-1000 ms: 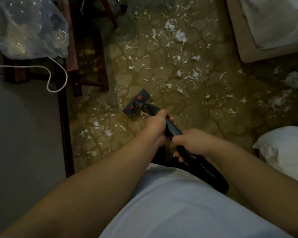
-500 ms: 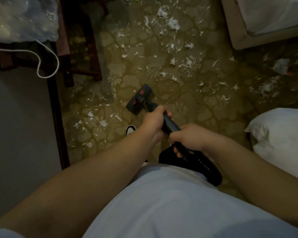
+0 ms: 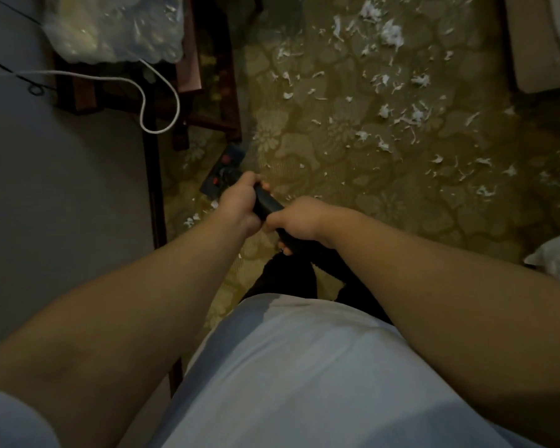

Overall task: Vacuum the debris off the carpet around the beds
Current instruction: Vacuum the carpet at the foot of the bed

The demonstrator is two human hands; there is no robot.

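You wrap your left hand [image 3: 240, 202] and right hand [image 3: 296, 221] tight round the vacuum wand [image 3: 267, 205] to steer it. Its floor head [image 3: 222, 171] sits on the carpet [image 3: 304, 150] beside the wooden table [image 3: 233, 92]. Most white scraps [image 3: 392, 37] lie off to the right.

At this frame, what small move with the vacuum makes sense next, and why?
Probably draw the vacuum head back a little toward the person. The left hand and right hand both grip the wand, and a few white scraps lie on the carpet just behind the head, beside the dark wooden rail. The denser scatter to the right can wait.
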